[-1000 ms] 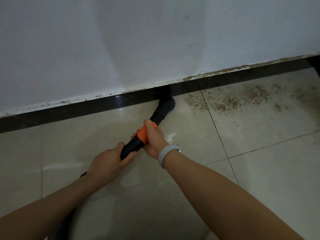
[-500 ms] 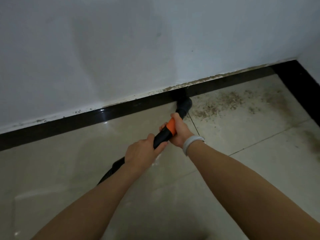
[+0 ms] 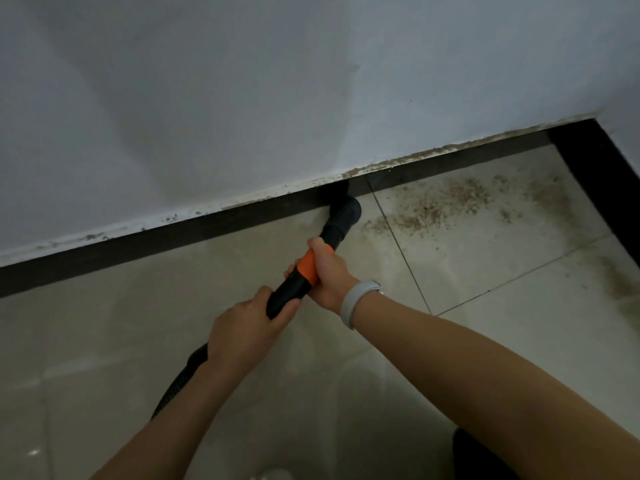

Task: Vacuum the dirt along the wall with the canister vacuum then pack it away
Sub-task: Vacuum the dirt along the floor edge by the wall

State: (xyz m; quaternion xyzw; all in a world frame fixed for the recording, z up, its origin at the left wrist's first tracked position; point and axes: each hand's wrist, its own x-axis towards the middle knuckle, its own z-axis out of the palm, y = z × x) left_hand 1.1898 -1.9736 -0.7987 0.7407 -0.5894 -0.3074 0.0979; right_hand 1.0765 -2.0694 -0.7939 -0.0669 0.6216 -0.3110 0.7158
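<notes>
The canister of the vacuum is out of frame; only the ribbed black hose [image 3: 180, 382] shows, running from under the left wrist toward the lower left until the left forearm covers it. The mouth of the black nozzle [image 3: 341, 216] is hidden, turned into the dark baseboard [image 3: 207, 225], and black on black makes the contact hard to read. A dark shape at the bottom right edge is cut off and cannot be identified.

Both hands hold the wand. The right hand [image 3: 329, 275] is wrapped around the orange collar [image 3: 309, 268] just behind the nozzle, a pale wristband [image 3: 356, 301] on its wrist. The left hand [image 3: 247, 332] is curled around the black tube [image 3: 285, 297] just behind the right, thumb on top.

Brown dirt [image 3: 443, 206] is scattered on the tiled floor [image 3: 485, 323] just right of the nozzle and along the top edge of the baseboard below the white wall [image 3: 242, 98]. Further right, a 2nd stretch of baseboard meets the 1st at a corner [image 3: 571, 133], closing that side. Left of the hands the floor along the wall looks clean.
</notes>
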